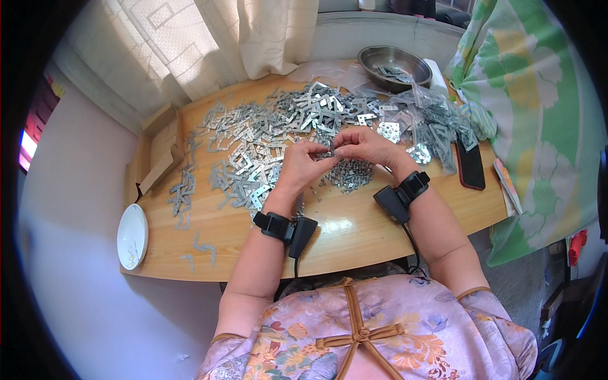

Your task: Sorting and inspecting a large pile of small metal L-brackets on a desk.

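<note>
My left hand (299, 168) and my right hand (372, 149) meet over the middle of the table, thumbs and fingers closed in pinches. Between their fingertips is a small metal bracket (331, 147), mostly covered by the fingers. Right below them lies a heap of small metal parts (349, 176), too small to tell apart. A wide pile of flat L-shaped metal brackets (253, 149) spreads to the left of my hands and beyond them. Each wrist wears a black strap with a dark box and a cable.
A steel bowl (373, 68) holding brackets stands at the back right. Nearer are clear plastic bags of brackets (437, 117) and a phone (470, 166). An open cardboard box (166, 149) and a white plate (132, 235) sit at the left edge. Curtains hang close on both sides.
</note>
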`<control>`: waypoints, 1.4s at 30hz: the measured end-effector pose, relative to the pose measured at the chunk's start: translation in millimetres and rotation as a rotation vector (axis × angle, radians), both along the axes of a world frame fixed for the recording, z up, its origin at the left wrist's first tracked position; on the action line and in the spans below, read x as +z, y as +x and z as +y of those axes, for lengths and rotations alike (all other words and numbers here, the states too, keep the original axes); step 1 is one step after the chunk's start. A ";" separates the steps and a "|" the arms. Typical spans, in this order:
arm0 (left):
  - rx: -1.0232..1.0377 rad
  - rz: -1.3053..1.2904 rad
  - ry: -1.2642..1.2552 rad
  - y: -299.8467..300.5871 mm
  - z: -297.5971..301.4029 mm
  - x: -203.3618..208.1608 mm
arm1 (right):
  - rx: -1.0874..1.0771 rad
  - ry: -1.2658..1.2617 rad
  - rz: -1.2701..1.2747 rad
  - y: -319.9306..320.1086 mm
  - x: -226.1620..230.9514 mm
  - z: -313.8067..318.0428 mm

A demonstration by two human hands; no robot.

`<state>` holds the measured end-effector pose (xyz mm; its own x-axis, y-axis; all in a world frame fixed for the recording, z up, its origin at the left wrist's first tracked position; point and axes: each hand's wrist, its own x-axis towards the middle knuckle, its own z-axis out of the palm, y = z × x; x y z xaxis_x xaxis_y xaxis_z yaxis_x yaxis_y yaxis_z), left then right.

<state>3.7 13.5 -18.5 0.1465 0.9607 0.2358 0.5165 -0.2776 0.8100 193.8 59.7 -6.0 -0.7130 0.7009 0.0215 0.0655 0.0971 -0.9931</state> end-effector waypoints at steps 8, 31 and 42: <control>0.116 -0.006 0.219 4.2 0.0 -3.8 | -0.185 0.126 0.043 -5.6 -2.8 -0.1; 0.079 -0.851 -0.202 1.5 3.8 -9.9 | -0.319 -0.069 0.154 -19.4 -20.1 3.0; -0.007 -0.905 -0.203 2.9 1.8 -8.7 | -0.316 -0.119 0.197 -20.5 -20.2 -0.2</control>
<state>6.6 15.3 -27.2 -0.0052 0.9959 0.0907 -0.3380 -0.0871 0.9371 173.4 59.5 -26.3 -0.4523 0.8909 0.0417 -0.1191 -0.0140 -0.9928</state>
